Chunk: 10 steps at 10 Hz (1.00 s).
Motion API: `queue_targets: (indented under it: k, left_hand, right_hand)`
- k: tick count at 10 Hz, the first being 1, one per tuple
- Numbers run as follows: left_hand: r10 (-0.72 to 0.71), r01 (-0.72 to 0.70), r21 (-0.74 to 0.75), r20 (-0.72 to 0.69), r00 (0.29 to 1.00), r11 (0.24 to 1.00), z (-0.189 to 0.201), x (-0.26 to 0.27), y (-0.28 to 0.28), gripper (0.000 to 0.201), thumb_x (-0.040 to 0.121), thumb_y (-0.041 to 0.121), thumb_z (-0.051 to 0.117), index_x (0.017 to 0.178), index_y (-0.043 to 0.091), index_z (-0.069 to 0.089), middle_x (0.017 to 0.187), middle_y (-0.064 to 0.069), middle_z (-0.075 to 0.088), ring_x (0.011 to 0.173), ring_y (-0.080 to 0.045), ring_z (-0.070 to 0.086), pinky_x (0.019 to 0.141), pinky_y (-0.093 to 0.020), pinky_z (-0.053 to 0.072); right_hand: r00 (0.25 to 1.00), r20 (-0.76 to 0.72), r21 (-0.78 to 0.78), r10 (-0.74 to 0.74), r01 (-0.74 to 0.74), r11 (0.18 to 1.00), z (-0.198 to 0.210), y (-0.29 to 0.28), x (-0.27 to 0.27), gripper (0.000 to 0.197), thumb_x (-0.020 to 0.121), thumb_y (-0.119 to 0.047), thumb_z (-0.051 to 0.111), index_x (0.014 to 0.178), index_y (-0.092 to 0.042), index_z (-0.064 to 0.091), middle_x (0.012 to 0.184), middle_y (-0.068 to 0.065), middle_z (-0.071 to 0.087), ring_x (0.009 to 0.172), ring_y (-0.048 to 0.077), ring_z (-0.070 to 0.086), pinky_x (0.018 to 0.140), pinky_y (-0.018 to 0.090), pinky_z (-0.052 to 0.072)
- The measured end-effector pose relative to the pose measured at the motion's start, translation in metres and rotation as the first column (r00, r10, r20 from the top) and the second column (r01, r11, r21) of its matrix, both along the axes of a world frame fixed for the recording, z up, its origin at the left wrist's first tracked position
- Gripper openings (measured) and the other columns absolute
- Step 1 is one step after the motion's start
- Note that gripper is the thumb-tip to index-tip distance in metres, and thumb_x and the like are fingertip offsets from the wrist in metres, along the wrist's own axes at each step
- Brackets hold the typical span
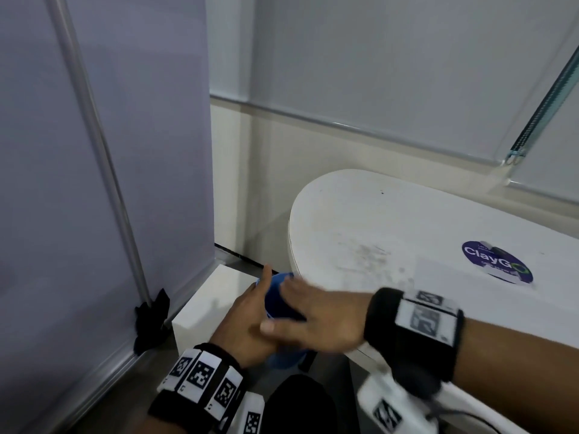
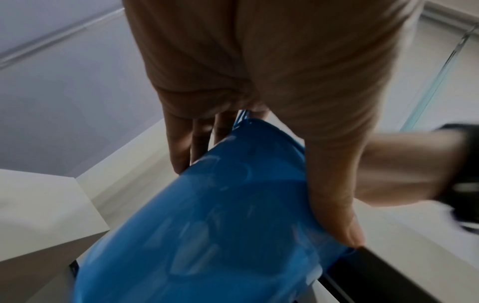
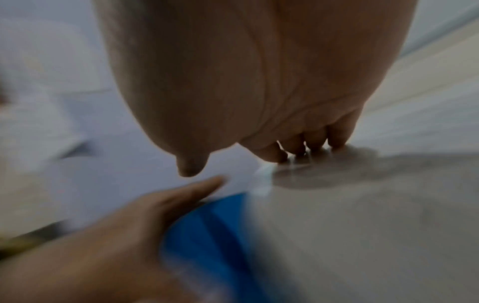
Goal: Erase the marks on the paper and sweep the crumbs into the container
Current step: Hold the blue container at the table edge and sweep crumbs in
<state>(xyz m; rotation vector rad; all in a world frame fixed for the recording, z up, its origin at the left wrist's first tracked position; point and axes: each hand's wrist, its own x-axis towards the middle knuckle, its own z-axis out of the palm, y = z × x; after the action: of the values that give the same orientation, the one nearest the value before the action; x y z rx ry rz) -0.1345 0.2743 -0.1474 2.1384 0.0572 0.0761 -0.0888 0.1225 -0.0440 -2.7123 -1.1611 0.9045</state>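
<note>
Container (blue): gripped by left hand below table edge; right hand flat, empty, sweeping just above.

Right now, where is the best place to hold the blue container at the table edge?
Probably its side wall, from the outer side away from the table, as the left hand does: the blue container stays tucked against the rim, mouth free for crumbs.

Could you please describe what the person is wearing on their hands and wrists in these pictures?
Both the left hand and the right hand are bare, with no gloves or sleeves. Each wrist carries a black band bearing white tiles printed with black square code patterns. White boxy camera units with similar code marks sit under the wrists; a thin dark cable trails from the right one.
</note>
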Motion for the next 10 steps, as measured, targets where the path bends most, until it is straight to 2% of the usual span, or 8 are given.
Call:
queue_targets:
  k: [1, 3, 4, 6, 7, 8, 9, 10]
  left_hand:
    - [0.015, -0.014, 0.006, -0.033, 0.999, 1.000, 0.002, 0.000, 0.002, 0.119, 0.078, 0.040, 0.081, 0.153, 0.038, -0.011, 0.153, 0.008, 0.040, 0.136, -0.011, 0.043, 0.108, -0.022, 0.038]
    - [-0.025, 0.024, -0.036, -0.037, 0.999, 0.999, 0.001, -0.002, -0.002, 0.133, 0.054, 0.056, 0.089, 0.144, 0.050, -0.009, 0.144, 0.020, 0.042, 0.128, -0.002, 0.045, 0.102, -0.015, 0.040]
    - [-0.024, 0.021, -0.041, -0.063, 0.998, 0.999, 0.000, 0.000, -0.003, 0.133, 0.054, 0.062, 0.080, 0.149, 0.045, -0.011, 0.155, 0.009, 0.039, 0.137, -0.009, 0.043, 0.114, -0.031, 0.038]
    - [-0.041, 0.039, -0.025, -0.076, 0.996, 0.999, 0.009, -0.006, -0.015, 0.145, 0.052, 0.049, 0.095, 0.156, 0.036, -0.005, 0.136, 0.026, 0.037, 0.124, 0.000, 0.037, 0.101, -0.019, 0.037]
    - [-0.059, 0.058, -0.036, -0.047, 0.997, 0.998, 0.004, -0.005, -0.018, 0.138, 0.052, 0.052, 0.092, 0.149, 0.046, -0.006, 0.130, 0.029, 0.042, 0.125, 0.000, 0.041, 0.104, -0.020, 0.038]
    - [-0.076, 0.075, -0.053, -0.014, 0.997, 0.996, 0.002, -0.004, -0.021, 0.119, 0.058, 0.068, 0.073, 0.147, 0.056, -0.005, 0.141, 0.021, 0.049, 0.133, -0.003, 0.045, 0.110, -0.028, 0.040]
    - [-0.061, 0.062, -0.021, 0.022, 0.998, 0.998, 0.008, -0.007, -0.023, 0.114, 0.052, 0.056, 0.087, 0.108, 0.090, -0.006, 0.116, 0.035, 0.049, 0.113, 0.005, 0.050, 0.103, -0.026, 0.045]
    - [-0.067, 0.067, 0.013, 0.002, 0.998, 0.998, 0.013, -0.010, -0.025, 0.114, 0.048, 0.054, 0.093, 0.102, 0.089, -0.001, 0.109, 0.039, 0.043, 0.116, -0.002, 0.048, 0.101, -0.028, 0.046]
  right_hand:
    - [0.995, -0.094, 0.050, 0.020, -0.015, 0.999, 0.007, -0.003, -0.007, 0.081, 0.089, -0.074, 0.031, 0.142, -0.013, 0.039, 0.150, 0.005, 0.038, 0.140, 0.022, 0.035, 0.117, 0.041, 0.027]
    - [0.994, 0.077, -0.035, -0.074, 0.077, 0.996, -0.002, -0.005, 0.015, 0.090, 0.090, -0.074, 0.026, 0.153, -0.009, 0.020, 0.162, 0.011, 0.013, 0.150, 0.022, 0.009, 0.122, 0.042, 0.012]
    - [0.984, -0.162, 0.066, 0.075, -0.065, 0.996, 0.003, -0.010, -0.006, 0.084, 0.085, -0.079, 0.026, 0.147, -0.023, 0.037, 0.159, -0.002, 0.026, 0.148, 0.009, 0.016, 0.123, 0.038, 0.012]
    - [0.925, 0.143, -0.099, -0.352, 0.367, 0.925, 0.014, -0.048, 0.076, 0.105, 0.079, -0.086, 0.010, 0.156, -0.017, 0.002, 0.164, 0.004, -0.004, 0.151, 0.017, -0.005, 0.122, 0.042, -0.002]
    - [0.974, 0.159, -0.190, -0.162, 0.191, 0.963, -0.005, -0.040, 0.051, 0.123, 0.064, -0.096, 0.005, 0.156, -0.016, 0.001, 0.164, 0.008, -0.006, 0.151, 0.025, -0.008, 0.122, 0.047, 0.003]
    - [0.992, -0.107, 0.000, 0.066, -0.067, 0.998, 0.000, -0.031, -0.008, 0.098, 0.082, -0.080, 0.025, 0.156, -0.018, 0.009, 0.163, -0.002, 0.005, 0.151, 0.019, -0.001, 0.123, 0.041, 0.009]
    - [0.994, -0.069, 0.085, -0.086, 0.091, 0.992, 0.014, -0.036, 0.012, 0.088, 0.091, -0.071, 0.027, 0.156, -0.013, 0.009, 0.164, 0.000, 0.007, 0.150, 0.011, 0.003, 0.123, 0.035, 0.003]
    - [0.931, 0.071, -0.065, -0.357, 0.362, 0.930, 0.016, -0.054, 0.057, 0.092, 0.091, -0.073, 0.019, 0.155, -0.011, -0.007, 0.163, 0.004, -0.012, 0.149, 0.015, -0.012, 0.119, 0.036, -0.007]
